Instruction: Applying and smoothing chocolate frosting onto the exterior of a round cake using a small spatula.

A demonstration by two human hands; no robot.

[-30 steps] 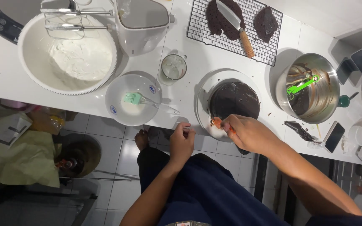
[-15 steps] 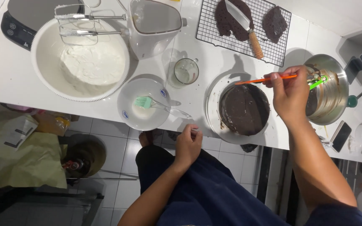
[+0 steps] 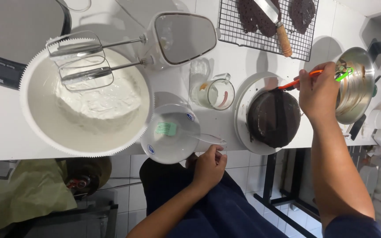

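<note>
While the right hand [image 3: 319, 90] gripped the orange handle of a spatula [image 3: 307, 77], its green end reached into the steel bowl [image 3: 357, 83] at the right of the counter [image 3: 225, 128], just beside the cake. The cake [image 3: 273, 117], dark with chocolate, sat on a white stand [image 3: 243, 101] near the counter's near edge, between a small glass cup [image 3: 217, 93] and the bowl. The left hand [image 3: 209, 168] was loosely curled and held nothing, resting at the near edge just below a small white bowl [image 3: 171, 140] with a green brush [image 3: 186, 132] in it.

To do this well, I judged the spatula should lift only a modest load and be scraped on the rim so nothing dripped across the stand. The handle was best kept low and level on the way back. The idle hand could steady or turn the stand, so that the coat went on evenly.

Compared with half a second earlier, the spatula had gone farther right: its tip then lay only at the bowl's rim, with the hand over the cake's right edge. A second earlier that hand was low at the near side of the cake. The left hand stayed put throughout. The mixing bowl [image 3: 87, 101] with cream, the hand mixer [image 3: 173, 37] and the far rack [image 3: 270, 26] with its knife [image 3: 278, 26] were unmoved.
</note>
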